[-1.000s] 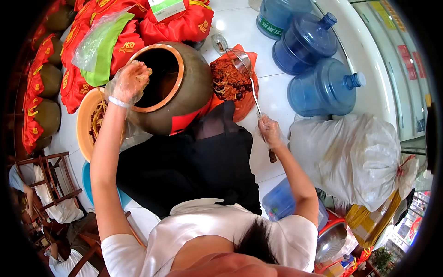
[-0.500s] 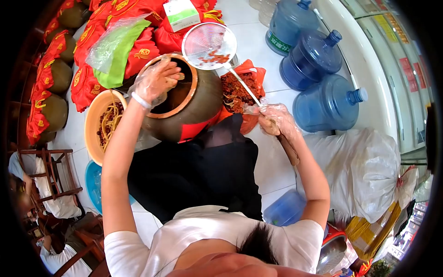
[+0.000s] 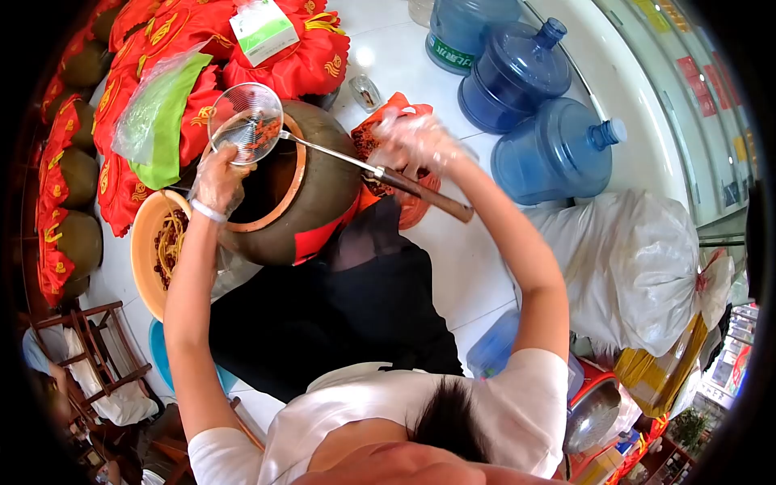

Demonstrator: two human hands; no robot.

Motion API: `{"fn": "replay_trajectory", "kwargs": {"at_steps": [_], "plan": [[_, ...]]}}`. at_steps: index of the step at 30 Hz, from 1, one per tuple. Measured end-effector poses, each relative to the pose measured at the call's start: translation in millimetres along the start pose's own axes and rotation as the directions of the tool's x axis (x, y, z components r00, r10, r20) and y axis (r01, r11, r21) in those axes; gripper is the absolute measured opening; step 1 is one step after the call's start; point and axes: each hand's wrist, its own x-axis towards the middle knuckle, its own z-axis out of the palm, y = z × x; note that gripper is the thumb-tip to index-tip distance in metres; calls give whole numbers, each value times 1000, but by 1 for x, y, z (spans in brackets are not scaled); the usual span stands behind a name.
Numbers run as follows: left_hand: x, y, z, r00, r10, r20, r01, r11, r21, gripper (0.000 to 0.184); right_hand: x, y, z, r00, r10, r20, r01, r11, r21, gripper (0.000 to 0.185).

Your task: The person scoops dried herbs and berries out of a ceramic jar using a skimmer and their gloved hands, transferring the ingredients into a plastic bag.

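Observation:
My left hand [image 3: 220, 179], in a clear plastic glove, has its fingers at the lower rim of a round wire strainer [image 3: 246, 123]. The strainer holds some red bits and lies over the mouth of a brown clay jar [image 3: 330, 190]. Its long metal handle with a wooden grip [image 3: 424, 194] slants across the jar to the right. My right hand [image 3: 424, 144], also gloved and blurred, is just above that grip, over a red bag of red-brown mash [image 3: 368, 141]; whether it touches the handle is unclear.
An orange basin [image 3: 141, 255] with dates and pale roots stands left of the jar. Red-cloth-covered jars [image 3: 287, 69] fill the upper left, a green-and-white box [image 3: 263, 32] on top. Blue water bottles [image 3: 558, 153] and a white sack [image 3: 622, 267] lie right. Wooden chairs are lower left.
The strainer has swung from above the red bag to over the jar's mouth. My left hand has come to its rim. My right hand has moved from the handle's shaft to above its grip.

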Motion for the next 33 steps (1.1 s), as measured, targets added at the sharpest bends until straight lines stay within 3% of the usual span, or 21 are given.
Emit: {"fn": "replay_trajectory", "kwargs": {"at_steps": [1, 5, 6, 7, 8, 9, 10, 15, 17, 18, 20, 22, 23, 24, 26, 27, 29, 30, 31, 32, 33], "plan": [[-1, -4, -2, 999, -50, -13, 50, 998, -33, 21, -6, -11, -13, 994, -83, -69, 87, 995, 54, 21], [-7, -43, -7, 991, -128, 37, 124, 987, 98, 30, 85, 89, -96, 982, 23, -187, -42, 994, -103, 28], [-6, -69, 2, 977, -190, 96, 196, 979, -62, 23, 95, 100, -99, 963, 11, -269, -131, 892, -433, 32], [-5, -75, 2, 976, -193, 98, 200, 978, -64, 23, 96, 101, -96, 953, -8, -303, -176, 797, -578, 34], [-4, -81, 3, 901, -392, 188, 426, 708, -563, 21, 97, 103, -93, 941, -28, -336, -230, 677, -699, 36], [-2, -84, 5, 792, -489, 366, 500, 174, -848, 20, 85, 94, -79, 912, -38, -408, -295, 632, -717, 40], [-2, -82, 8, 761, -534, 368, 503, 128, -855, 22, 80, 89, -71, 878, -53, -477, -359, 587, -726, 44], [0, -97, 15, 753, -563, 342, 463, 84, -882, 21, 135, 138, -69, 825, 8, -566, -442, 632, -636, 36], [2, -96, 14, 729, -585, 357, 477, 59, -877, 20, 143, 130, -64, 712, 315, -628, -567, 785, -248, 31], [2, -89, 9, 742, -563, 365, 484, 73, -872, 17, 156, 153, -75, 808, 94, -581, -457, 723, -518, 31], [4, -83, 5, 746, -550, 375, 496, 82, -865, 15, 159, 163, -88, 858, -104, -503, -351, 596, -722, 31], [6, -76, 9, 738, -573, 357, 471, 58, -880, 14, 144, 139, -88, 836, -96, -541, -383, 603, -700, 32], [7, -74, 9, 729, -595, 337, 445, 39, -895, 14, 137, 134, -84, 881, -193, -432, -299, 480, -825, 32], [5, -78, 9, 730, -595, 337, 444, 39, -895, 14, 134, 131, -81, 913, -272, -304, -206, 337, -919, 32], [-3, -88, 8, 959, -261, 107, 281, 864, -417, 14, 134, 131, -73, 880, -325, -347, -215, 380, -900, 31], [-6, -76, 3, 958, -266, 103, 284, 864, -416, 14, 134, 132, -69, 842, -373, -389, -218, 424, -879, 30], [-6, -45, -12, 992, -113, 50, 101, 976, 194, 14, 138, 133, -82, 863, -291, -413, -217, 524, -824, 28], [-5, -67, -6, 977, -198, 79, 207, 971, -123, 15, 134, 128, -79, 808, -307, -503, -251, 592, -765, 28], [-2, -74, -4, 953, -282, 107, 300, 855, -423, 16, 129, 120, -75, 746, -315, -586, -275, 657, -702, 28], [-3, -79, -4, 876, -430, 217, 452, 579, -679, 18, 124, 112, -73, 752, -321, -575, -262, 655, -708, 28], [-3, -66, -9, 779, -511, 363, 521, 207, -828, 19, 118, 102, -72, 797, -350, -493, -75, 752, -655, 29]]}}
